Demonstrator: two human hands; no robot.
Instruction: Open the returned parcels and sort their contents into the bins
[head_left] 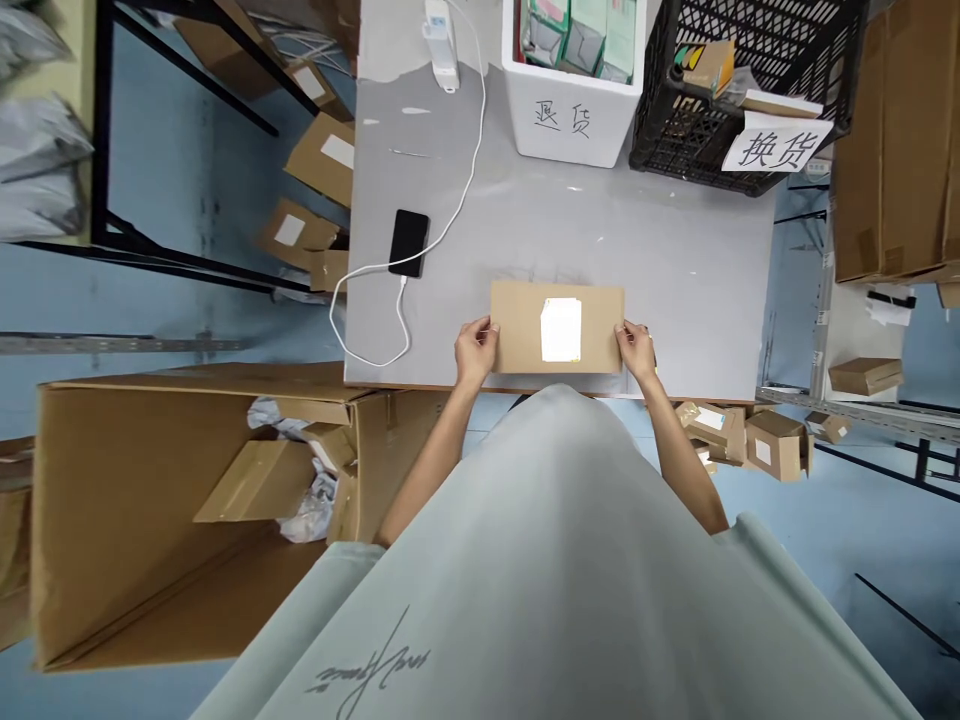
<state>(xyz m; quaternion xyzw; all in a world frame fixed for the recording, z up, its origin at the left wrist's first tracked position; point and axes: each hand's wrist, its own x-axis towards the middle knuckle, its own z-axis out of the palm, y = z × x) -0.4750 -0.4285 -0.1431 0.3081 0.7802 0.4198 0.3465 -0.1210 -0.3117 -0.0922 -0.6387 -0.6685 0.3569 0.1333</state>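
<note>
A brown cardboard box (517, 328) with a white label (561, 330) on its top face is at the near edge of the grey table (585, 225). My left hand (476, 350) grips its left end, fingers closed on the edge. At the opposite end my right hand (636, 350) pinches the box in the same way. The box looks level, but I cannot tell if it rests on the table. A black phone (409, 243) with a white cable (472, 165) plugged into it lies left of the box.
At the table's back stand a white bin (574, 115) holding green-and-white packages and a black crate (690, 135) with a paper sign. A white power strip (441, 45) lies back left. A large open carton (150, 520) stands at left; several boxes (776, 447) sit low right.
</note>
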